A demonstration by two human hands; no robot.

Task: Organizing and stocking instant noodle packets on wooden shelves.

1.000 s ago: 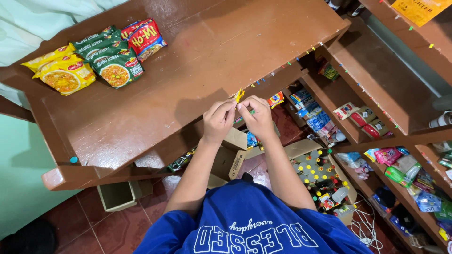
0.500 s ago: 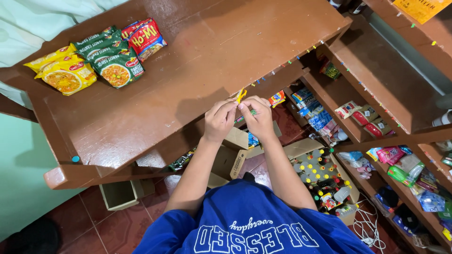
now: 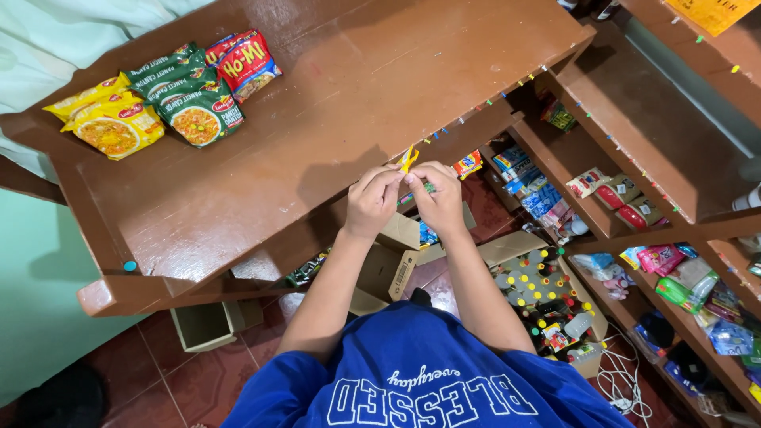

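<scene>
both hands meet at the front edge of the brown wooden counter (image 3: 333,119). left hand (image 3: 372,202) and right hand (image 3: 437,198) pinch narrowly on a small yellow packet (image 3: 408,158). the packet sticks out toward 12 o'clock from the fingertips, long axis roughly 12–6, both hands equally near.

A small shop: instant noodle packets (image 3: 158,99) lie on a brown wooden surface (image 3: 333,103), shelves (image 3: 634,143) at the right hold rows of snack sachets (image 3: 610,190), and a cardboard box of small bottles (image 3: 547,301) sits on the tiled floor.
</scene>
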